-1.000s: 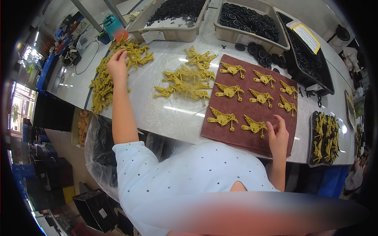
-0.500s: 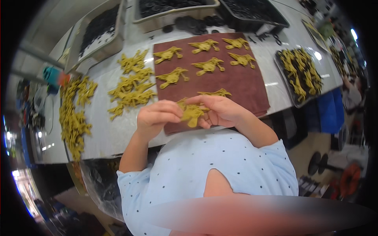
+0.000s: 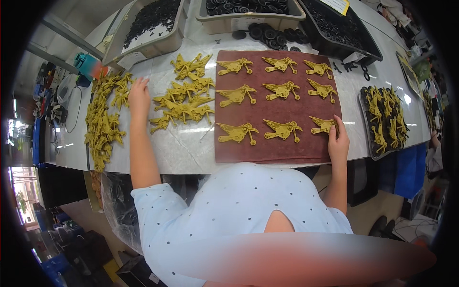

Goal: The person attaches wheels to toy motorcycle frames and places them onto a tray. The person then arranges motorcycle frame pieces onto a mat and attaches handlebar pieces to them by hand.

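Several flat mustard-yellow bird-shaped parts lie in three rows on a dark red cloth (image 3: 282, 154). My right hand (image 3: 338, 143) is at the cloth's right edge, with thumb and fingers around the tail end of the near-right yellow part (image 3: 321, 125). Out to the left, my left hand (image 3: 138, 98) reaches to the inner edge of a long heap of similar yellow parts (image 3: 103, 129). Its fingers point away from me, slightly apart, and nothing shows in them. Between that hand and the cloth sits a second group of yellow parts (image 3: 184, 103).
Along the back stand a bin of small black pieces (image 3: 167, 46), a bin of black rings (image 3: 248, 23) and a dark bin (image 3: 373, 56). Loose black rings (image 3: 267, 36) lie before them. A tray (image 3: 374, 154) of yellow and black parts is at right, a teal bottle (image 3: 86, 63) at left.
Both hands were together over the cloth's near side, holding a yellow part. They have parted: left out to the heap, right to the near-right part. The view has shifted.
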The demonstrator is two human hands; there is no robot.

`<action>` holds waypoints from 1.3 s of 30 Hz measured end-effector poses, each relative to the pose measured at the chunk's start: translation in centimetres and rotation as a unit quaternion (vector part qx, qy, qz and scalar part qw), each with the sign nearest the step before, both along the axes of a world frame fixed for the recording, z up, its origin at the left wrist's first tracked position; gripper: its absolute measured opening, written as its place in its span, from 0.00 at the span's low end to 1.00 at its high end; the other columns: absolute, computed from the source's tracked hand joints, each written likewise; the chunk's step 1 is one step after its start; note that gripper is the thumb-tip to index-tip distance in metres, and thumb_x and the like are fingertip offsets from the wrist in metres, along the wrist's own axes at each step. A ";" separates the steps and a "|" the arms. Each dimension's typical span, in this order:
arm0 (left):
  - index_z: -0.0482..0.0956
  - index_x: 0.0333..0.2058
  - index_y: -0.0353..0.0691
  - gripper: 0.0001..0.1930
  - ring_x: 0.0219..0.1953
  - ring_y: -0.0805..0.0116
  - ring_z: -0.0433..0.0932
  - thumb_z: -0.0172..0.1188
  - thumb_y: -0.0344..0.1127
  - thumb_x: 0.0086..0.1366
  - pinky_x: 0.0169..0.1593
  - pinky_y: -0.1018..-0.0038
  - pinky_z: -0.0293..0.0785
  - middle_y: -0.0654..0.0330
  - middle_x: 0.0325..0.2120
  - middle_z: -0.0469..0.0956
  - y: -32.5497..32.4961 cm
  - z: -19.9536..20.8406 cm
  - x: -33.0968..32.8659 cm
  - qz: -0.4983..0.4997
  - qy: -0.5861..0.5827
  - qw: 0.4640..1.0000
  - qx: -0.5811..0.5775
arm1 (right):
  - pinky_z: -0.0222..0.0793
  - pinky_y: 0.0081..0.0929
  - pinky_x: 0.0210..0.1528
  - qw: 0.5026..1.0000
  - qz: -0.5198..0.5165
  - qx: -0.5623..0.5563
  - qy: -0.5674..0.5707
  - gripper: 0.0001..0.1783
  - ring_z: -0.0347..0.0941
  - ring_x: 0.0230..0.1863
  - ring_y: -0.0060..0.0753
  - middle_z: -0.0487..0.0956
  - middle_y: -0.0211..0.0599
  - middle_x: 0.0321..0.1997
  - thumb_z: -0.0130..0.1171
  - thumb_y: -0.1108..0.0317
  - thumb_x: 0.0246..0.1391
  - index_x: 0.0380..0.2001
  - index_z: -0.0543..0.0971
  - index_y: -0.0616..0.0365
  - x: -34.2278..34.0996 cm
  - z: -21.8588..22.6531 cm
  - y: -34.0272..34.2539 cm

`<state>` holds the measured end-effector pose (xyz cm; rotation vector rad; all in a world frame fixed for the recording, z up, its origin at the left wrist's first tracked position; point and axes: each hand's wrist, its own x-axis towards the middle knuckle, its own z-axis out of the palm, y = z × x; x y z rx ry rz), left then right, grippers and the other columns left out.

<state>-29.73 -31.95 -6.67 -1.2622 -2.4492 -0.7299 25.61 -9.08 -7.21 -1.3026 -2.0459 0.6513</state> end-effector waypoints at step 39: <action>0.77 0.42 0.40 0.19 0.44 0.62 0.72 0.66 0.35 0.50 0.48 0.67 0.64 0.60 0.40 0.74 13.2 5.4 30.3 -0.492 -0.074 0.858 -0.127 | 0.69 0.37 0.46 0.980 -0.056 0.177 -0.079 0.12 0.73 0.44 0.48 0.77 0.48 0.41 0.54 0.68 0.54 0.40 0.78 0.62 -3.9 -2.1 25.2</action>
